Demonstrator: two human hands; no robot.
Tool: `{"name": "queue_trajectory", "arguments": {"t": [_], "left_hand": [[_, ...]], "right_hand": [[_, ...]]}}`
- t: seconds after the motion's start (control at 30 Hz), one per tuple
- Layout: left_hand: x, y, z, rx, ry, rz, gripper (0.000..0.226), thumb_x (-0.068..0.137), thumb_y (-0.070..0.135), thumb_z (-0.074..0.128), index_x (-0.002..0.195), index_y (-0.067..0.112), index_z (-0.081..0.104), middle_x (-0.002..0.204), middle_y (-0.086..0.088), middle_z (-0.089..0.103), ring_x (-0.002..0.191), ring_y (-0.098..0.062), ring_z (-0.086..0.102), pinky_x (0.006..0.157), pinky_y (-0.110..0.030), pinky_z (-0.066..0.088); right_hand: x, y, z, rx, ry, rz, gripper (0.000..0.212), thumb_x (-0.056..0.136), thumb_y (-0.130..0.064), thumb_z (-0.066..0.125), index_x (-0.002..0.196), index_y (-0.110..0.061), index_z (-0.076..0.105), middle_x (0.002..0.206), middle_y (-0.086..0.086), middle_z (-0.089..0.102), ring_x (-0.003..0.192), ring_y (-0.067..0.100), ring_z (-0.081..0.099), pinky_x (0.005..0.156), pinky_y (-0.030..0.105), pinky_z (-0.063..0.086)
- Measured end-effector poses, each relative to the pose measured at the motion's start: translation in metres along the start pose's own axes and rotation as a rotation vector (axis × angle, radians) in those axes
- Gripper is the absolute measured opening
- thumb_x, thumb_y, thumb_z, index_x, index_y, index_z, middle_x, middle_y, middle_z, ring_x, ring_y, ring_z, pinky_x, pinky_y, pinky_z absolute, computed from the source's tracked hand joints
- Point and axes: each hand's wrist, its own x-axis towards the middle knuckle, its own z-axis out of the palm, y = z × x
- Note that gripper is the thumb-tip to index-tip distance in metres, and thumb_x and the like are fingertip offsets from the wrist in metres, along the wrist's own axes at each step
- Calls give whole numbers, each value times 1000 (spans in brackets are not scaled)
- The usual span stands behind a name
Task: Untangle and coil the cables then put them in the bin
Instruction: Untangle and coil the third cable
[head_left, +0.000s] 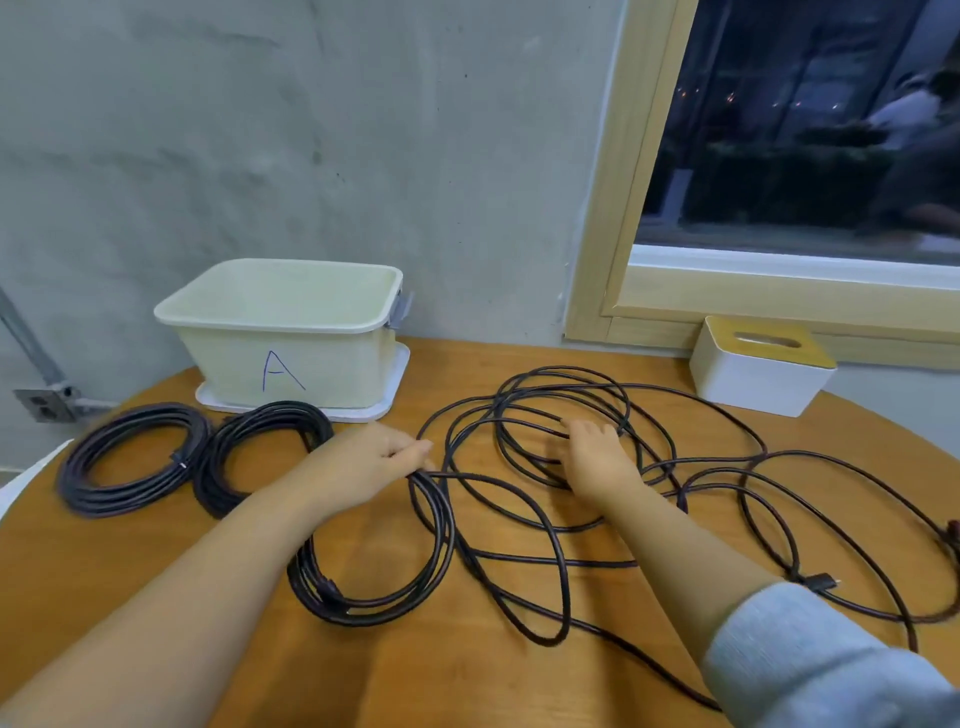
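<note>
On the table, left hand pinches a half-wound coil; right hand grips loose cable.

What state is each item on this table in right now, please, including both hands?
Bin: upright, open, nothing visible inside.
Far-left coil: coiled, on the table.
Second coil: coiled, beside the first.
Part-wound coil: held at its top by the left hand.
Loose cable: tangled, spread over the table.
Right hand: fingers curled round the loose cable's loops.
Tissue box: upright by the window.
</note>
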Motion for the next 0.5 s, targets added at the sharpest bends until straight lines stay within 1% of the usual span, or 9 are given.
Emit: {"name": "queue_trajectory", "arguments": {"t": [0.03,0.07,0.1,0.17,0.23,0.3,0.37,0.43,0.5], "left_hand": [[7,1,4,29,-50,-8,22,96,46,44,91,40,64,78,18,58,77,-4,57,71,-26,45],[14,2,10,67,-92,-23,19,96,43,46,105,38,62,83,15,59,81,-6,58,74,-27,46],[21,3,15,112,-127,-46,24,95,43,47,115,35,58,84,9,59,79,-9,57,72,-28,45],[35,3,27,187,-183,-105,39,93,46,50,127,26,50,97,2,60,83,-12,54,69,-26,44],[48,1,39,238,-220,-162,47,92,47,51,131,20,47,116,-2,58,95,-15,53,78,-27,45],[58,0,48,244,-256,-196,42,92,45,52,122,16,50,110,-2,57,90,-15,50,75,-27,42],[66,2,54,256,-274,-197,27,92,43,53,97,16,53,84,-1,52,75,-16,46,60,-26,36],[71,6,57,270,-277,-199,32,93,40,52,74,16,45,66,1,41,60,-16,39,52,-28,27],[74,8,59,265,-277,-193,37,93,37,52,65,17,38,59,1,34,55,-16,34,51,-28,25]], "right_hand": [[6,2,1,-50,-19,18,41,100,-17,40,140,-14,33,140,8,40,133,28,27,103,41,38],[10,4,3,-104,-42,29,36,99,-16,40,135,-13,38,134,9,45,130,28,30,99,41,41],[15,6,5,-154,-63,29,31,98,-15,42,129,-12,43,128,10,50,126,28,34,95,40,44],[20,10,4,-210,-82,25,23,97,-17,46,119,-11,51,115,10,57,113,27,48,87,38,49],[21,12,-3,-179,-42,6,21,96,-21,49,115,-13,57,104,7,63,96,25,59,79,36,53],[16,11,-19,-86,68,-26,23,97,-29,48,115,-15,54,101,5,65,90,24,61,69,31,50],[8,10,-38,-57,223,-65,29,98,-38,43,116,-16,51,96,3,66,85,22,61,62,29,45],[-1,12,-54,-61,350,-112,29,99,-41,40,110,-16,49,86,1,65,75,21,61,59,32,48],[-8,15,-64,-27,406,-127,28,98,-41,40,106,-16,49,81,1,64,70,21,60,60,35,51]]}}
